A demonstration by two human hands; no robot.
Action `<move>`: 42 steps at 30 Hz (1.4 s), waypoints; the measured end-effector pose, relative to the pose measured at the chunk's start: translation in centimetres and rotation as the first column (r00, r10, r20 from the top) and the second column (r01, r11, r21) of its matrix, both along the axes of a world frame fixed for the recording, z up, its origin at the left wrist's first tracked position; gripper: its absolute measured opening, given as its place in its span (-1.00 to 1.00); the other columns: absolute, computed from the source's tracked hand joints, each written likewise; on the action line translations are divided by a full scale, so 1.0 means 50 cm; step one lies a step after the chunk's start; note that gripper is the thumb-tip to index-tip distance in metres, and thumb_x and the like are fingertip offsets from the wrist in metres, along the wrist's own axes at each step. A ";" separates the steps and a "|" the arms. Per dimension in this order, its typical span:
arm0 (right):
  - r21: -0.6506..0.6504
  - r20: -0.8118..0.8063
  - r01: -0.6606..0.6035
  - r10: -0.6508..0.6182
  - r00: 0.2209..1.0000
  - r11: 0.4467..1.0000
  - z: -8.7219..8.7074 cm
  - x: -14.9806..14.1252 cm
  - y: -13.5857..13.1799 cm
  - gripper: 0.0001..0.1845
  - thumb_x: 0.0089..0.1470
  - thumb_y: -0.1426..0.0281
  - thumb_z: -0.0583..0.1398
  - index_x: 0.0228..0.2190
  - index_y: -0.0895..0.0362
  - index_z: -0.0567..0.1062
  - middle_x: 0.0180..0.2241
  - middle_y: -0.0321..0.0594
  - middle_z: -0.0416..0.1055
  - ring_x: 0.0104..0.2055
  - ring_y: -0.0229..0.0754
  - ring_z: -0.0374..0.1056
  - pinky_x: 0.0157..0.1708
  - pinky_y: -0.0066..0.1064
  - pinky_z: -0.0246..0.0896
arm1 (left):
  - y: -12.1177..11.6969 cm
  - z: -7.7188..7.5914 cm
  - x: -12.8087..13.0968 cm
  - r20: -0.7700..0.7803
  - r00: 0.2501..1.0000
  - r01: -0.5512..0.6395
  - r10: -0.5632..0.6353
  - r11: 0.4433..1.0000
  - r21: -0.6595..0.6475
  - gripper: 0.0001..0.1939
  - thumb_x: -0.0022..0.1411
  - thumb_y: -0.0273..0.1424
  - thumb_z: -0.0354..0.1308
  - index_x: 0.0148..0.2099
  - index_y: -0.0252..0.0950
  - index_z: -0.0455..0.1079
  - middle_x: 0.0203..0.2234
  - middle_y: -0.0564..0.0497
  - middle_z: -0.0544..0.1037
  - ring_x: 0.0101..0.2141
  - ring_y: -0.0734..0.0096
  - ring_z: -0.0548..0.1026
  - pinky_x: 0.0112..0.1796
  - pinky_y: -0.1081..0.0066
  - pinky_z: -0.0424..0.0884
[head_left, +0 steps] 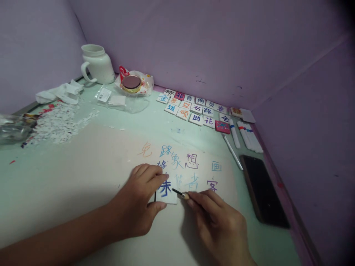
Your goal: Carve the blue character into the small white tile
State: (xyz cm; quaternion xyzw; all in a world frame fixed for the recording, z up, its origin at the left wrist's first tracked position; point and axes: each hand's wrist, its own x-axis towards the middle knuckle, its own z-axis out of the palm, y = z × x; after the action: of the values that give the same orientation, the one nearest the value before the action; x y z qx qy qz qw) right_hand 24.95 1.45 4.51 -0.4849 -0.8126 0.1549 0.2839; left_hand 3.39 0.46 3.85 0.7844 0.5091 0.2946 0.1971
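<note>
My left hand [141, 201] pinches a small white tile [167, 192] between thumb and fingers, holding it flat on the table. The tile bears a blue painted character. My right hand [219, 221] grips a thin brush [180, 193]; its dark tip touches the tile's right edge. Both hands rest on a pale sheet [111, 177] with several characters written on it in orange, blue and dark ink.
Several painted tiles [194, 109] lie in rows at the back. White paint tubes [248, 136] and a pen [232, 151] lie beside a black phone [262, 190] at the right. A white mug [97, 64], a round tin [131, 83], plastic bags and paper scraps [58, 123] sit at the left and back.
</note>
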 end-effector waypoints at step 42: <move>0.065 0.105 -0.029 0.022 0.994 0.997 0.012 0.004 0.012 -0.75 0.23 0.34 0.09 -0.27 0.04 0.58 -0.53 -0.34 0.43 -0.62 -0.32 0.36 -0.64 -0.51 0.10 | -0.001 0.003 0.002 -0.016 1.000 0.005 -0.004 1.000 0.014 -0.51 0.04 -0.57 0.15 0.06 -0.30 0.24 -0.10 -0.12 0.36 -0.09 0.11 0.31 -0.05 0.08 0.24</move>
State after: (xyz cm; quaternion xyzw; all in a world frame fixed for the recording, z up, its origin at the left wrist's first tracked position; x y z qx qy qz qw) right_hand 25.13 2.07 5.09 -0.4723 -0.8370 0.1061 0.2552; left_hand 3.47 0.40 3.99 0.7892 0.5069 0.2912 0.1883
